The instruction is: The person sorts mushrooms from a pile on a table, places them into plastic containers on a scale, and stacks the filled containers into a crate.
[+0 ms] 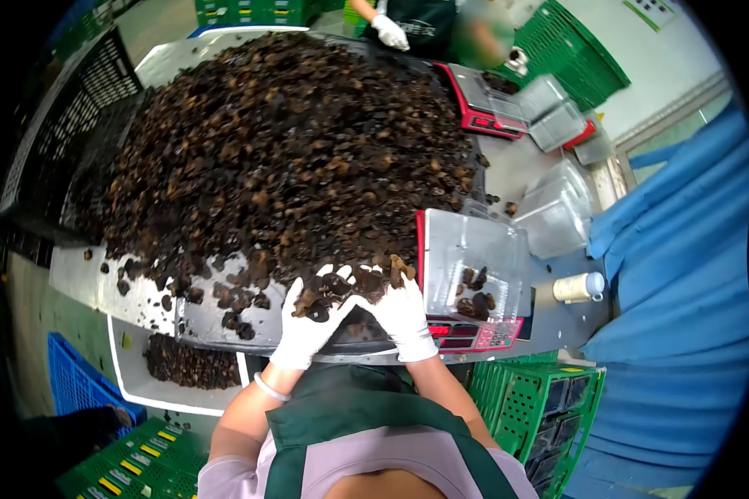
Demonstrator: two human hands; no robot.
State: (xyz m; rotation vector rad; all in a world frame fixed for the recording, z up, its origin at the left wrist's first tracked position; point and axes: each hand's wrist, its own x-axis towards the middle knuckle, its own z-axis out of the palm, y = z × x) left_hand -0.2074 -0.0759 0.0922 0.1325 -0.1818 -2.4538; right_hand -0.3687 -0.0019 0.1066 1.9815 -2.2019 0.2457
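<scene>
My left hand [306,333], in a white glove, is cupped around dark brown mushrooms [334,284] that look like wood ear. My right hand [401,316], gloved the same way, meets it at the thumbs and grips more of them, with a lighter brown piece [401,268] at its fingertips. Both hands are at the near edge of a large heap of the same mushrooms [291,158]. Just right of my right hand, a clear plastic box [483,249] with a few mushrooms [474,303] in it rests on a red scale [458,334].
A white bin [233,407] of mushrooms stands below left, a black crate [66,116] at far left. Along the right are clear boxes [558,208], a second red scale [493,125] and a bottle [578,288]. Green crates [549,407] stand below. Across the table is a co-worker's gloved hand [389,33].
</scene>
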